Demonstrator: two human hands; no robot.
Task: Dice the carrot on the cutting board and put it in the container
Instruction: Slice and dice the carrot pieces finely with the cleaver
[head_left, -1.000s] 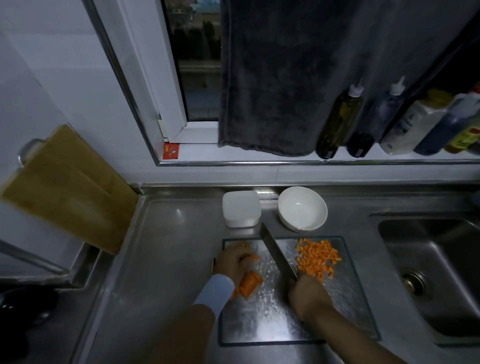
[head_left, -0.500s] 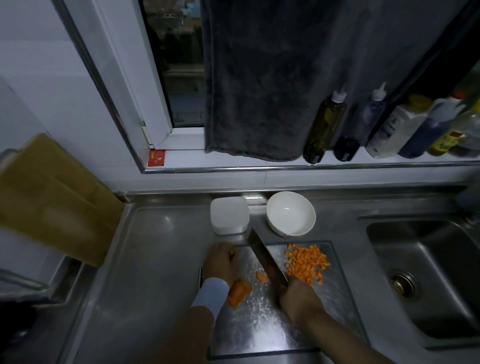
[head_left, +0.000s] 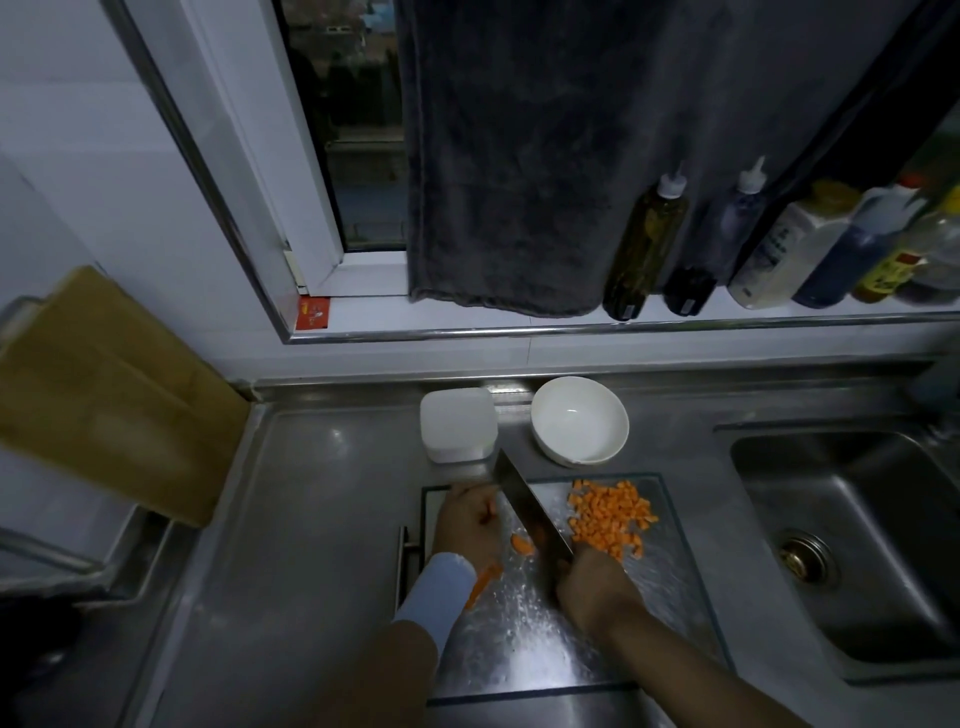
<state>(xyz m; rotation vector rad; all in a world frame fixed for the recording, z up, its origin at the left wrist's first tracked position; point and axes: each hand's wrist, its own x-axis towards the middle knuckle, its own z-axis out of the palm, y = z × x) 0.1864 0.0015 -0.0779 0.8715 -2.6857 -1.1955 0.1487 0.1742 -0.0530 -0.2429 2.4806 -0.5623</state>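
Note:
A glass cutting board (head_left: 670, 587) lies on the steel counter. A pile of diced carrot (head_left: 610, 517) sits at its far right. My right hand (head_left: 589, 587) grips a cleaver (head_left: 524, 512) whose blade stands across the board. Just left of the blade lies a small carrot slice (head_left: 521, 544). My left hand (head_left: 467, 522) rests on the board's far left with a bit of carrot under its fingers. A larger carrot piece (head_left: 483, 582) lies by my left wrist. Behind the board stand a white bowl (head_left: 579, 427) and a white lidded container (head_left: 457, 423).
A steel sink (head_left: 857, 545) lies to the right of the board. Several bottles (head_left: 779, 244) line the window sill, and a dark towel (head_left: 519, 156) hangs above it. A wooden board (head_left: 104, 395) leans at the left wall.
A slice has been cut off and lies by the blade. My left hand moved toward the board's far left corner. The larger carrot piece now lies loose by my wrist.

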